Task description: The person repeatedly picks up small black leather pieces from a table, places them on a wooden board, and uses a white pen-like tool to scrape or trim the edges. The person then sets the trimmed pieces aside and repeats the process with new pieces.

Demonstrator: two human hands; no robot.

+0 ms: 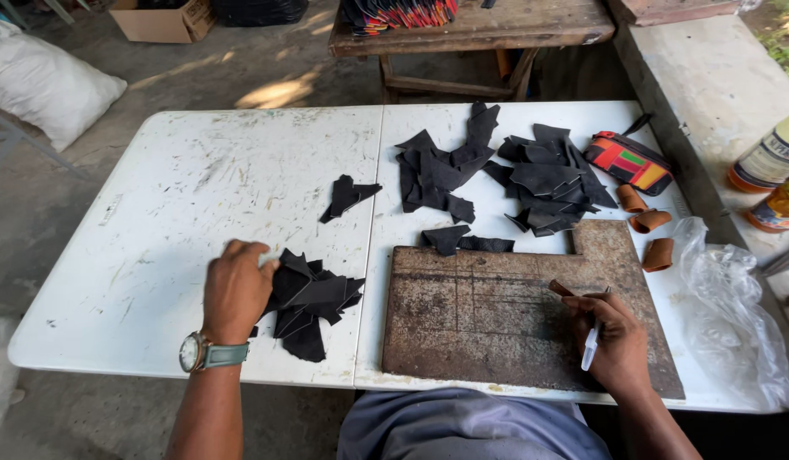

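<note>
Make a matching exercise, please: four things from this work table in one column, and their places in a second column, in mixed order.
Things:
1. pile of black leather scraps under the left hand
2. white pen
3. striped red, green and orange pouch
4. rusty brown cutting board

Places:
A. at the table's far right edge
B. flat on the table, in front of the person
C. in the right hand
D. touched by the left hand

Pairs: 1-D, 2-C, 3-A, 4-B

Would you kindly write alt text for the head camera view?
A person's left hand rests on a pile of black leather scraps on a white table, while the right hand holds a white pen over a rusty metal plate. More scraps lie beyond.
</note>
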